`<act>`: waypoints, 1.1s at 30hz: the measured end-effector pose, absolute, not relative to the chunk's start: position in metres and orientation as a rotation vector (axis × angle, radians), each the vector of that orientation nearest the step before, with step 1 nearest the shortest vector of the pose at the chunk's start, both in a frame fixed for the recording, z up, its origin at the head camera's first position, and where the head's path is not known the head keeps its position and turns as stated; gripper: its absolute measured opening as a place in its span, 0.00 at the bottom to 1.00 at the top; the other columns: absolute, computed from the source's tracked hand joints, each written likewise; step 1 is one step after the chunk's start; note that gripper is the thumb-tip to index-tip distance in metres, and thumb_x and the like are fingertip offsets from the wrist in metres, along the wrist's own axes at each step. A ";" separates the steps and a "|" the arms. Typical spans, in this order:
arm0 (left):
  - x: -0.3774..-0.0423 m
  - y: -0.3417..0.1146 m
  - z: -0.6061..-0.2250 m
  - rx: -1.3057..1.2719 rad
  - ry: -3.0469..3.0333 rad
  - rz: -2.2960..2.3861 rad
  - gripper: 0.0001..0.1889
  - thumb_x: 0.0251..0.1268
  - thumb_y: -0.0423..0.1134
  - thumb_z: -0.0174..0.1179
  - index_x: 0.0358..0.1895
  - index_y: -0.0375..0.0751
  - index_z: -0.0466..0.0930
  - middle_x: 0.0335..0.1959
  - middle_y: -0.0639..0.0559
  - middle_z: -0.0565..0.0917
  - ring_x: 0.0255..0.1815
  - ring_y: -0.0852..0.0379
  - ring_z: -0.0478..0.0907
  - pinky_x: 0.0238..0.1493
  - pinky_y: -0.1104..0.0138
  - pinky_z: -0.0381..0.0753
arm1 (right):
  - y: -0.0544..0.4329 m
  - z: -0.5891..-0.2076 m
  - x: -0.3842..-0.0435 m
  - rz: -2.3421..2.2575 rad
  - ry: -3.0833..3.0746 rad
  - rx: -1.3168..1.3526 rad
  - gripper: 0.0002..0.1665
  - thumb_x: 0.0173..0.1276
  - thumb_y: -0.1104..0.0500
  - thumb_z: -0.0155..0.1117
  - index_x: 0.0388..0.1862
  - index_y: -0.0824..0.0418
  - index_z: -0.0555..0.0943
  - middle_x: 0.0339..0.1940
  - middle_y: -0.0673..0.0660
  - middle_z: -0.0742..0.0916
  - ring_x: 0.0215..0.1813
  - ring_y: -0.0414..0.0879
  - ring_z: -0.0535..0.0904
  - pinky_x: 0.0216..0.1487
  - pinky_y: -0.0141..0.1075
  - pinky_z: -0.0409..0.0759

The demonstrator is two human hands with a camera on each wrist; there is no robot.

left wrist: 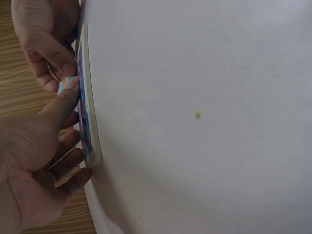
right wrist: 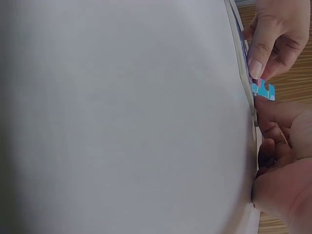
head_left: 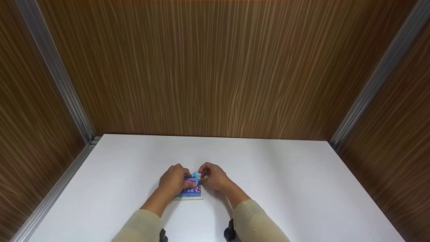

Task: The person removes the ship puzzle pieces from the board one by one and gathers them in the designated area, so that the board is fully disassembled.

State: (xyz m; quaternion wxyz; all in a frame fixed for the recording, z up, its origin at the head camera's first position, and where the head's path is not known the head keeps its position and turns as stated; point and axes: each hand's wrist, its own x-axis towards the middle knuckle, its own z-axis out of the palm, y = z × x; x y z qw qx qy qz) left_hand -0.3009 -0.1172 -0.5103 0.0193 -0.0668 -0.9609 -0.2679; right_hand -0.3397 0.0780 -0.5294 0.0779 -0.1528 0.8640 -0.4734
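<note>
Puzzle board (head_left: 192,191): While it lies flat on the white bench (head_left: 275,174), it sits between my left hand (head_left: 173,178) and my right hand (head_left: 216,177), its left part covered by the left one.
Light-blue piece (right wrist: 261,91): at the board's right side, rising above its printed face.
Bench: spreads out around the board; a small yellowish spot (left wrist: 197,115) marks it on the board's near side.
Back wall (head_left: 215,67): brown wood grain, well beyond the board, with grey metal posts (head_left: 57,64) to either side.
My left hand: fingers loosely bent, touching the board, thumb pressed beside the piece.
My right hand: nearly closed, thumb and fingertips pinching the piece.
</note>
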 end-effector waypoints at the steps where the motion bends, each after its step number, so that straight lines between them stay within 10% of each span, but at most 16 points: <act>1: -0.301 -0.117 -0.510 -0.201 -2.987 -0.834 0.19 0.56 0.50 0.83 0.46 0.44 0.94 0.45 0.48 0.86 0.50 0.48 0.82 0.62 0.48 0.87 | 0.078 -0.529 -0.340 -1.421 2.590 -0.461 0.20 0.59 0.70 0.82 0.46 0.60 0.83 0.39 0.53 0.88 0.41 0.41 0.80 0.54 0.38 0.78; 33: -0.310 -0.115 -0.510 -0.186 -3.001 -0.820 0.20 0.60 0.51 0.81 0.51 0.45 0.93 0.50 0.46 0.88 0.56 0.46 0.84 0.69 0.48 0.85 | 0.135 -0.521 -0.344 -1.395 2.583 -0.428 0.16 0.70 0.64 0.76 0.54 0.59 0.82 0.47 0.55 0.85 0.47 0.45 0.78 0.50 0.36 0.78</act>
